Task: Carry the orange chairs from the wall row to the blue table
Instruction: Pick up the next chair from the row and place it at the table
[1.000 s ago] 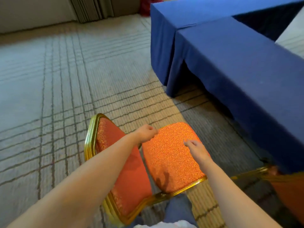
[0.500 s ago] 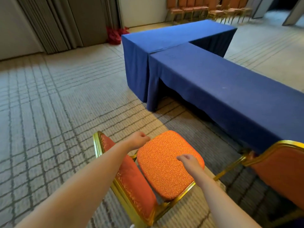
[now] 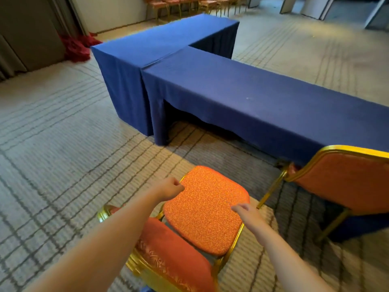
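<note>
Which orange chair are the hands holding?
The near chair, its seat gripped by left hand and right hand. The chair on the right stands untouched.

Floor: pale beige carpet (image 3: 52,144) with a grid of grey lines. Far left: grey-brown folding partition (image 3: 31,34). Heap of red cloth (image 3: 76,48) on the floor at its base. White wall (image 3: 109,11) beyond. Pale upright panels (image 3: 311,7) top right, blurred.

Soft, warm indoor light is spread evenly, with a brighter patch seen on the carpet (image 3: 160,157). Deep shadow is cast beneath the blue table (image 3: 242,95). Carpet lines are bowed at the edges, and the far chair row (image 3: 189,3) is blurred.
</note>
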### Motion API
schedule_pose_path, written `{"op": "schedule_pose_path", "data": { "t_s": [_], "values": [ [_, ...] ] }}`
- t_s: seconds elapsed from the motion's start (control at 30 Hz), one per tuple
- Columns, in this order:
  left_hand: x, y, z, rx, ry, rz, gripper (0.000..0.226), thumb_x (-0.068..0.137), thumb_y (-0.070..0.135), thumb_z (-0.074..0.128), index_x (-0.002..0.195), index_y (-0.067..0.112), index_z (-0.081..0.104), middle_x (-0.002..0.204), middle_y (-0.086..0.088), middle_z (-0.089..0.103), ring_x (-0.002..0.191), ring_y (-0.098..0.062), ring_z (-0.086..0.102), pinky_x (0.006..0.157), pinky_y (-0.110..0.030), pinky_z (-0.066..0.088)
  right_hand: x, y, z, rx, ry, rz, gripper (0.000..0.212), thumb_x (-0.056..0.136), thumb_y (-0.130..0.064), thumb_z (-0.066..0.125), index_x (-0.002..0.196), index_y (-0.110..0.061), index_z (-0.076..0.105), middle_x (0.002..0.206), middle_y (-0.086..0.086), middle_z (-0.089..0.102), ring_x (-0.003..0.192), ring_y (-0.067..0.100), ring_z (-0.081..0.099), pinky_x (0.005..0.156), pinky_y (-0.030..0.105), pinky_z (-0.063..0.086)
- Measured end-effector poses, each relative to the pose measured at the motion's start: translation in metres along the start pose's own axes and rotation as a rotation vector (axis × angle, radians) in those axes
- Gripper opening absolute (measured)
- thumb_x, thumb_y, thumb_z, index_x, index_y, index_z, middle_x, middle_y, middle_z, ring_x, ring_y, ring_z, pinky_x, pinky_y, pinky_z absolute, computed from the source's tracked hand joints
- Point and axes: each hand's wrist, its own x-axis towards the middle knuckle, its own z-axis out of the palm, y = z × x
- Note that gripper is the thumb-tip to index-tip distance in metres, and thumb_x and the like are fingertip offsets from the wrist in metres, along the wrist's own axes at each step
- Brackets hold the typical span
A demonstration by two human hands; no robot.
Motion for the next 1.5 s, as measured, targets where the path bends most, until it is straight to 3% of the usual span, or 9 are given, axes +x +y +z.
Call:
{"op": "schedule_pose_path", "data": {
  "t_s": [0.2,0.3,0.43,0.57,0.67,0.8,0.97,1.37,1.5],
  "values": [
    [0.045,-0.059,-0.017,0.165,-0.177,-0.002,0.036,0.093,0.032,0.054,0.063,0.015,0.046,0.066,-0.004,0.046,0.065,-0.018,0.043,0.063,-0.029,0.031,-0.014,0.027,0.062,0.083,0.076,0.222,0.026,0.093,-0.024,0.062,0.113,-0.007,0.057,0.107,0.009,0.058,0.092,0.019,0.049,0.069,0.03,0.034],
    [0.054,-0.084,-0.015,0.23,-0.236,-0.037,0.029,0.094,0.032,0.054,0.072,0.013,0.051,0.077,-0.007,0.051,0.075,-0.018,0.047,0.067,-0.029,0.034,-0.03,0.046,0.093,0.025,0.085,0.307,0.014,0.095,-0.028,0.059,0.092,-0.015,0.052,0.09,0.003,0.055,0.081,0.017,0.049,0.067,0.028,0.033],
    [0.061,-0.104,-0.007,0.302,-0.354,-0.051,0.024,0.095,0.029,0.051,0.085,0.009,0.06,0.098,-0.013,0.057,0.096,-0.024,0.055,0.078,-0.03,0.039,-0.048,0.054,0.111,-0.021,0.085,0.392,0.034,0.092,-0.017,0.058,0.064,-0.019,0.04,0.061,-0.001,0.038,0.054,0.012,0.034,0.051,0.03,0.022],
    [0.066,-0.117,0.0,0.403,-0.414,-0.059,0.025,0.095,0.027,0.052,0.104,0.007,0.065,0.116,-0.016,0.061,0.115,-0.028,0.055,0.085,-0.03,0.041,-0.053,0.062,0.116,-0.096,0.064,0.471,0.015,0.09,-0.022,0.06,0.09,-0.008,0.057,0.084,0.01,0.056,0.074,0.018,0.048,0.066,0.034,0.033],
    [0.066,-0.127,0.003,0.493,-0.457,-0.074,0.043,0.095,0.029,0.053,0.129,0.004,0.055,0.134,-0.016,0.055,0.123,-0.028,0.052,0.096,-0.03,0.041,-0.051,0.072,0.126,-0.115,0.006,0.551,0.029,0.092,-0.026,0.059,0.115,-0.007,0.059,0.123,0.017,0.061,0.108,0.027,0.058,0.075,0.027,0.039],
    [0.068,-0.14,0.003,0.591,-0.494,-0.106,0.049,0.092,0.034,0.053,0.134,0.008,0.053,0.138,-0.014,0.053,0.124,-0.028,0.052,0.099,-0.032,0.041,-0.043,0.084,0.138,-0.126,-0.085,0.602,0.013,0.093,-0.028,0.057,0.089,-0.016,0.061,0.11,0.01,0.062,0.108,0.027,0.06,0.073,0.023,0.036],
    [0.078,-0.155,0.009,0.639,-0.52,-0.165,0.057,0.092,0.043,0.052,0.135,0.005,0.052,0.14,-0.017,0.05,0.127,-0.03,0.049,0.102,-0.034,0.04,-0.029,0.101,0.14,-0.124,-0.229,0.674,0.054,0.098,-0.042,0.048,0.141,-0.009,0.05,0.148,0.014,0.045,0.133,0.03,0.045,0.106,0.03,0.037],
    [0.097,-0.13,-0.003,0.608,-0.705,-0.383,0.077,0.093,0.061,0.041,0.144,0.003,0.038,0.145,-0.016,0.044,0.13,-0.033,0.047,0.107,-0.041,0.038,-0.002,0.092,0.12,-0.074,-0.43,0.843,0.058,0.099,-0.054,0.033,0.137,-0.014,0.049,0.137,0.014,0.054,0.112,0.029,0.056,0.096,0.03,0.04],
    [0.112,-0.11,-0.006,0.613,-0.826,-0.468,0.081,0.091,0.068,0.033,0.147,0.009,0.036,0.144,-0.013,0.046,0.128,-0.031,0.049,0.106,-0.04,0.038,0.011,0.088,0.094,-0.141,-0.444,0.845,0.063,0.099,-0.057,0.03,0.144,-0.015,0.044,0.142,0.012,0.05,0.124,0.03,0.052,0.099,0.032,0.036]
  ]
}}
